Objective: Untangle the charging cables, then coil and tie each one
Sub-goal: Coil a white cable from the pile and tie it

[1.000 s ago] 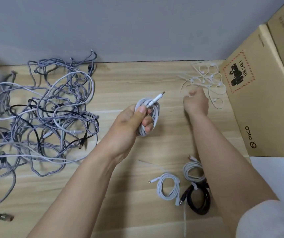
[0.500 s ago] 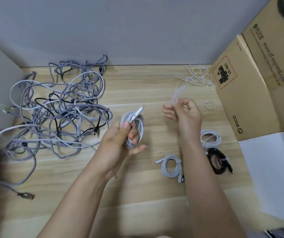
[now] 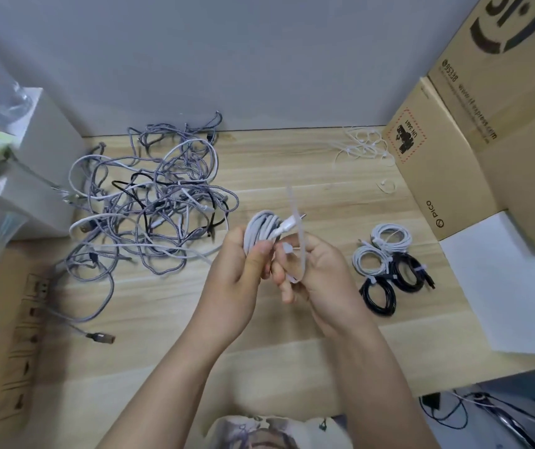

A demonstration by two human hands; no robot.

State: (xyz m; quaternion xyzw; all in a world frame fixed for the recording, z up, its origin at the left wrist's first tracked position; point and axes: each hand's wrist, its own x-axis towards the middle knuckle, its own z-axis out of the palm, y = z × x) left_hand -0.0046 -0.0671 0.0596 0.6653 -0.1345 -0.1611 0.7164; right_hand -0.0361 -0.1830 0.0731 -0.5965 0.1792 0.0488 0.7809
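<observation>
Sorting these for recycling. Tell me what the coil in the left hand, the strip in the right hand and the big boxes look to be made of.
Coil: smooth matte white jacket, probably plastic or rubber, no weave visible.
Strip: thin translucent white band, likely a nylon cable tie; it bends in a springy arc.
Boxes: brown cardboard, matte, with printed ink markings.
</observation>
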